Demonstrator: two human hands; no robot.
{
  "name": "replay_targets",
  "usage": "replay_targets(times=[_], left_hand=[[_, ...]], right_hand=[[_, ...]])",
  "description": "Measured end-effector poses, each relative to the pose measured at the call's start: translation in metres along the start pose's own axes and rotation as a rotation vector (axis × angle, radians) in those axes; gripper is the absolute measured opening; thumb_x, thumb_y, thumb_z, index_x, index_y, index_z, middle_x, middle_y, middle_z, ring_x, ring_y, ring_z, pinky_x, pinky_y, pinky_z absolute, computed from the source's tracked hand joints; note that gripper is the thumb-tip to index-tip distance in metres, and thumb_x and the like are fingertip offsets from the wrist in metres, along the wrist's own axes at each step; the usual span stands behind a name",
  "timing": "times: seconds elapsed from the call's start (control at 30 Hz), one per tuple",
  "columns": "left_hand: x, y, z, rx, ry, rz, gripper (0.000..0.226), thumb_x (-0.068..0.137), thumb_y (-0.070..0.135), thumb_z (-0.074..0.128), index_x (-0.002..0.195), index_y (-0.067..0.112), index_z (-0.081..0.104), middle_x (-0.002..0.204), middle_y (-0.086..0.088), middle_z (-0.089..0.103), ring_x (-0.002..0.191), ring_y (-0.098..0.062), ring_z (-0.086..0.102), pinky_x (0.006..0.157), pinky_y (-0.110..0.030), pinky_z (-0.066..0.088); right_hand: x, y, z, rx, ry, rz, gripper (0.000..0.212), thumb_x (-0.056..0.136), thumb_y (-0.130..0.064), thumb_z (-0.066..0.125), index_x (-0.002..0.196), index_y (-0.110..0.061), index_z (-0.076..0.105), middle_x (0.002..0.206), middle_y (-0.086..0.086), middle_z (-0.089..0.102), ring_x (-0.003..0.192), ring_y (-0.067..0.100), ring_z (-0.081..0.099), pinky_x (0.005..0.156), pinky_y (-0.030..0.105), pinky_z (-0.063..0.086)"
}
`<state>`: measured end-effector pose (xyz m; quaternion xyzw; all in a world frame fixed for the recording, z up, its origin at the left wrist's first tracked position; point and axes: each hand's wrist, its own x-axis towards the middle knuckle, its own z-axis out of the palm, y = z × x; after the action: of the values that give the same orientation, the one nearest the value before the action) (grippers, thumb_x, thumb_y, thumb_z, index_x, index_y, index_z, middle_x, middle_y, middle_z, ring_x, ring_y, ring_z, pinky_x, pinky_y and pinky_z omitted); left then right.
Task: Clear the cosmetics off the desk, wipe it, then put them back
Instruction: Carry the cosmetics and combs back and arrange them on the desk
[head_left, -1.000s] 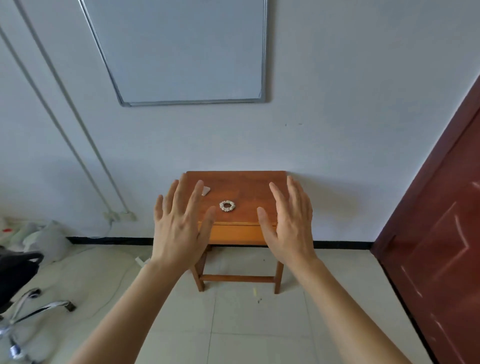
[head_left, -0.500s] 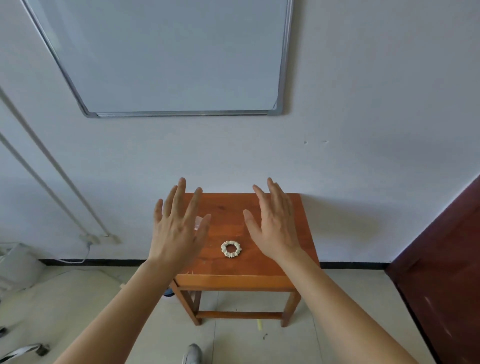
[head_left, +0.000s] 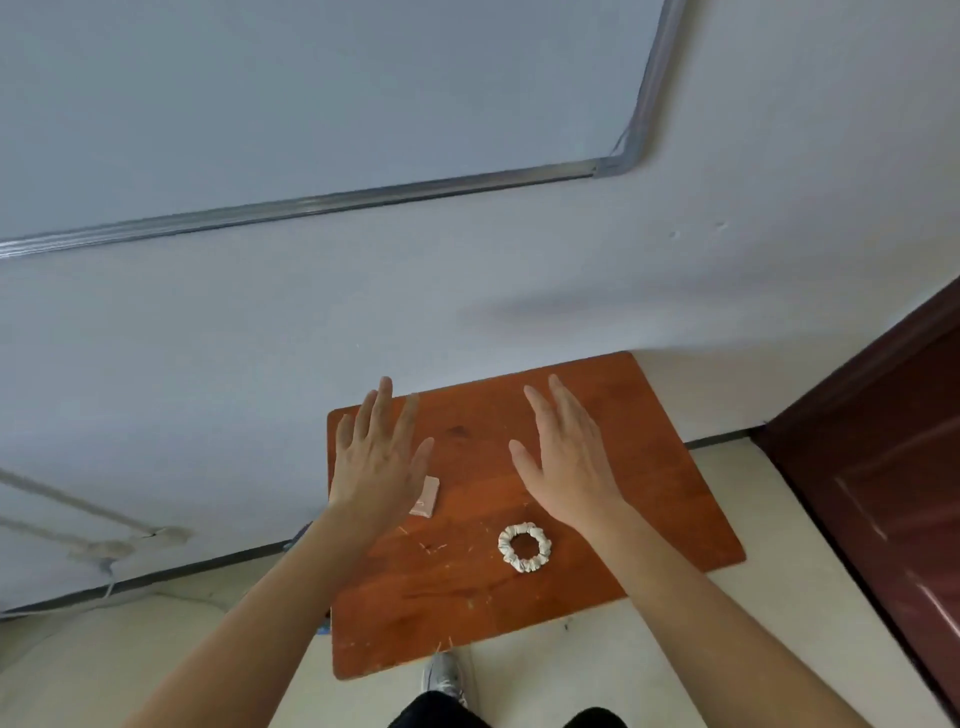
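Desk (head_left: 467, 603) nearer; sachet (head_left: 427, 497) behind hands (head_left: 382, 467) (head_left: 571, 470), scrunchie (head_left: 524, 547) beside

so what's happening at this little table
A person stands at a small wooden desk, both hands open over it and holding nothing. The left hand partly covers a small pink packet; the right hand is just beyond a pale scrunchie. Both items lie on the desk, so clearing hasn't started.
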<state>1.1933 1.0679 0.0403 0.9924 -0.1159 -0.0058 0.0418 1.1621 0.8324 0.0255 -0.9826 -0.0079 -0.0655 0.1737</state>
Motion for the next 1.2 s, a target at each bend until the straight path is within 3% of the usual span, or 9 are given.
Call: replay_targets(times=[0.37,0.5,0.57,0.63,0.9,1.03,1.1,1.2], left_hand=[[0.0,-0.003,0.134,-0.041,-0.375,0.056,0.061,0.099,0.055,0.026,0.154,0.031,0.011,0.163,-0.008,-0.008,0.149,-0.034,-0.012,0.118,-0.053,0.008],[0.0,-0.005,0.151,-0.101,-0.407,0.028,0.043,0.1,0.038,0.041,0.142,0.03,0.037,0.16,-0.011,0.017,0.146,-0.037,0.006,0.112,-0.058,0.024],[0.005,-0.004,0.151,-0.142,-0.365,-0.018,0.032,0.097,0.023,0.048,0.129,0.025,0.053,0.151,-0.013,0.033,0.141,-0.038,0.018,0.106,-0.058,0.033],[0.01,-0.002,0.148,-0.17,-0.348,-0.032,0.031,0.095,0.017,0.05,0.124,0.023,0.059,0.146,-0.013,0.039,0.137,-0.037,0.024,0.103,-0.057,0.036],[0.052,0.037,0.088,-0.221,-0.151,0.174,0.029,0.094,0.022,0.057,0.122,0.027,0.059,0.146,-0.006,0.038,0.137,-0.029,0.028,0.106,-0.057,0.034],[0.078,0.075,0.037,-0.3,0.063,0.381,0.031,0.091,0.018,0.059,0.121,0.025,0.06,0.14,-0.01,0.044,0.131,-0.03,0.039,0.1,-0.056,0.039],[0.085,0.097,0.022,-0.383,0.172,0.49,0.024,0.09,0.016,0.059,0.114,0.022,0.062,0.135,-0.01,0.05,0.126,-0.028,0.044,0.097,-0.052,0.041],[0.082,0.137,0.015,-0.502,0.214,0.663,0.02,0.09,0.018,0.058,0.11,0.021,0.061,0.127,-0.006,0.055,0.127,-0.023,0.044,0.099,-0.049,0.041]], right_hand=[[-0.073,0.022,0.105,0.033,-0.42,0.133,0.062,0.098,-0.046,0.048,0.152,-0.029,0.022,0.159,0.015,0.019,0.144,0.029,0.025,0.114,0.044,0.034],[-0.089,0.026,0.121,-0.002,-0.449,0.143,0.039,0.098,-0.029,0.051,0.136,-0.026,0.049,0.138,0.005,0.045,0.125,0.024,0.042,0.088,0.035,0.052],[-0.088,0.03,0.121,0.026,-0.437,0.196,0.033,0.094,-0.022,0.055,0.127,-0.025,0.054,0.123,0.001,0.049,0.112,0.019,0.049,0.073,0.026,0.052],[-0.082,0.036,0.117,0.055,-0.434,0.232,0.032,0.091,-0.019,0.056,0.123,-0.024,0.055,0.114,-0.001,0.05,0.104,0.016,0.051,0.068,0.025,0.051],[-0.045,0.065,0.05,0.104,-0.129,0.373,0.034,0.09,-0.026,0.058,0.124,-0.029,0.055,0.109,-0.006,0.054,0.093,0.009,0.052,0.065,0.018,0.04],[-0.037,0.077,-0.002,0.084,0.04,0.449,0.032,0.093,-0.032,0.058,0.124,-0.034,0.051,0.113,-0.01,0.053,0.089,0.004,0.054,0.068,0.015,0.047],[-0.044,0.079,-0.023,0.062,0.126,0.494,0.027,0.093,-0.032,0.057,0.121,-0.034,0.053,0.113,-0.012,0.054,0.087,0.003,0.054,0.066,0.013,0.043],[-0.08,0.08,-0.049,0.016,0.266,0.582,0.022,0.092,-0.032,0.057,0.114,-0.033,0.059,0.106,-0.015,0.055,0.082,0.001,0.054,0.063,0.014,0.041]])
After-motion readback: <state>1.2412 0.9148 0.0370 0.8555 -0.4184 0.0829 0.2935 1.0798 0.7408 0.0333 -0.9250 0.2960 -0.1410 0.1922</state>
